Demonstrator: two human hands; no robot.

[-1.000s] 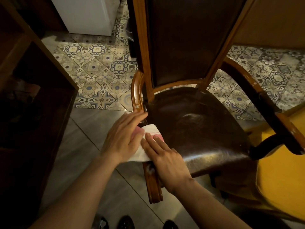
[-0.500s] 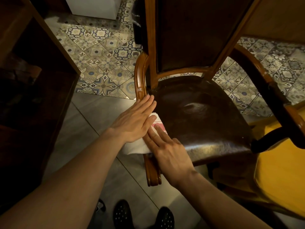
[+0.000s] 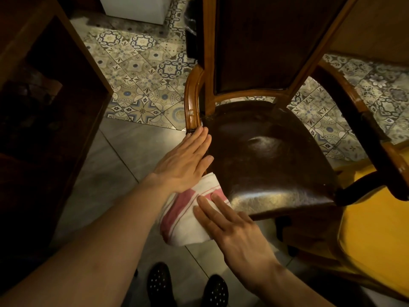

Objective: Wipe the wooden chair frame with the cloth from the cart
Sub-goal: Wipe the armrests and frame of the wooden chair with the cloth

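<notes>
Head view: both hands lie flat, fingers straight and together, so neither forms a closed grip on anything. The left hand point(image 3: 184, 163) presses palm down along the left edge of the seat, its heel resting on the upper end of the cloth point(image 3: 190, 214) and its fingertips reaching up to the foot of the curved wooden arm post point(image 3: 193, 100). The right hand point(image 3: 234, 229) lies palm down on the lower half of the cloth, its fingers spread slightly across the red stripe, pinning the fabric against the front left corner of the chair frame. Whether any finger curls under the cloth cannot be told.

The cloth is white with a broad red band and thin red lines; it drapes over the left seat rail between the 2 hands, and its lower end hangs off the frame above the floor.

The seat point(image 3: 272, 160) is dark brown leather, glossy along its front edge, with a pale scuffed patch near the middle. The chair back point(image 3: 265, 41) is padded in the same dark material and edged by wooden uprights point(image 3: 209, 52). The right armrest point(image 3: 345, 94) curves down the right side of the chair.

Below, the floor changes from patterned tiles point(image 3: 137, 72) behind the chair to plain grey tiles point(image 3: 124, 151) under the arms. 2 dark shoes point(image 3: 159, 282) show at the bottom edge. A yellow surface point(image 3: 376, 229) lies just to the right of the chair, and dark wooden furniture point(image 3: 44, 107) stands on the left.
</notes>
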